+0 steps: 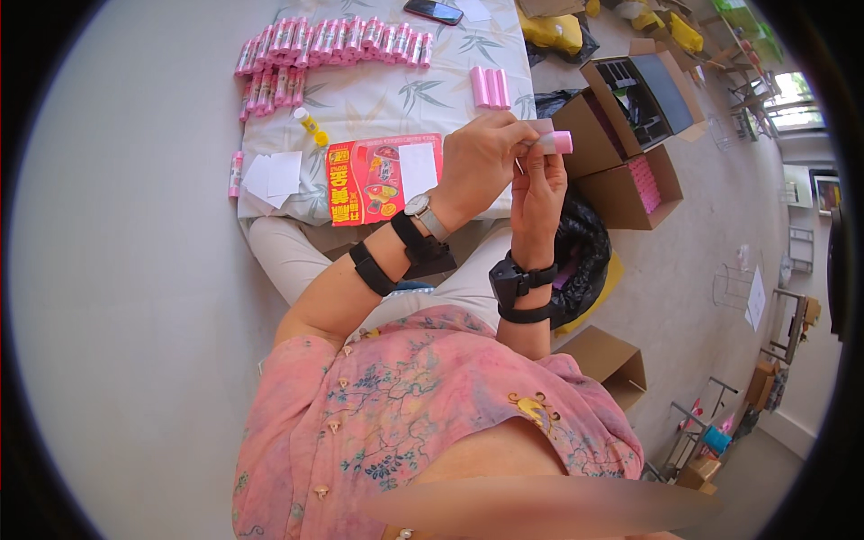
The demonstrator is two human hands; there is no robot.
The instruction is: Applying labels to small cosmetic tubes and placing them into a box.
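Note:
Above the table's right edge, both hands meet at a plain pink tube [560, 142]. My right hand [538, 193] is closed round the tube, with its fingers upward. My left hand [481, 162] pinches at the tube's near end, where a small pale paper label [540, 129] shows behind the fingertips; its far side is hidden. To the left lies a red and yellow printed packet [367, 193] with a white slip [417, 171] on top. Beyond it, a yellow glue stick [311, 127] rests on the cloth. Loose white slips [273, 178] lie left of the packet.
A pile of labelled pink tubes [333, 40] covers the far left of the table [378, 90]. Plain pink tubes [490, 88] and a phone [434, 11] lie farther right. Cardboard boxes [621, 193] and a black bag [585, 261] stand on the floor at right.

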